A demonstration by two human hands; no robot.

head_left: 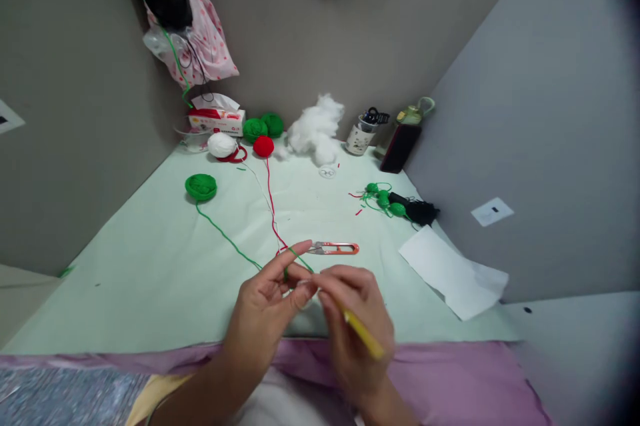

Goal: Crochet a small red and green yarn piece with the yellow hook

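Green yarn [227,238] runs from a green yarn ball [201,187] on the left to my left hand [267,303]. It passes over the raised index finger, while the thumb and other fingers pinch close to my right hand [357,319]. That right hand is closed around a crochet hook with a yellow handle [364,335]. Its tip meets the left fingertips, and the work between them is mostly hidden. Orange-handled thread snips [337,249] lie just beyond the hands. Red yarn [271,196] and white yarn [257,179] trail down to the left fingers.
At the back stand a tissue box [217,121], white stuffing [317,129], a pen cup [359,137] and a bottle [411,116] with a dark phone [400,147]. Small green pieces [384,199] and white paper [453,273] lie right. Grey partitions enclose the table.
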